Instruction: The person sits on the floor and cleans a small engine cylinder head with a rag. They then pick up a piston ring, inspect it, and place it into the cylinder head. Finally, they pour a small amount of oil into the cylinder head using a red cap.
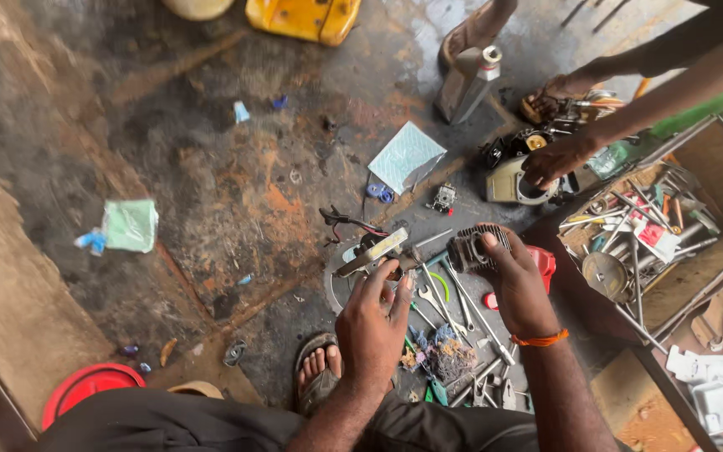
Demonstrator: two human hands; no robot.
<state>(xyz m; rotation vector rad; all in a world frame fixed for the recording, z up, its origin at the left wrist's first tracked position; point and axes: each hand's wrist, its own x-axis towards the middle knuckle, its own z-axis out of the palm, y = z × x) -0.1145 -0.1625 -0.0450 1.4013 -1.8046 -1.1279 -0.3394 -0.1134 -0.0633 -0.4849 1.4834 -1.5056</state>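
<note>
My right hand (519, 283) grips a small finned engine cylinder (472, 248), dark and ribbed, held just above the floor. My left hand (372, 316) pinches a thin tool (410, 261) whose tip meets the cylinder's left side; a flat grey part with a pale strip (371, 251) lies just beyond my fingers. An orange band circles my right wrist. Wrenches and small tools (462, 318) lie scattered on the floor below both hands. My sandalled foot (318, 377) rests under my left hand.
Another person's hands (556, 157) work on a small cream engine housing (508, 180) at the upper right. A wooden box of tools (646, 238) stands at right. A grey bottle (467, 82), yellow container (305, 17), red lid (85, 387) and paper scraps sit on the oily floor.
</note>
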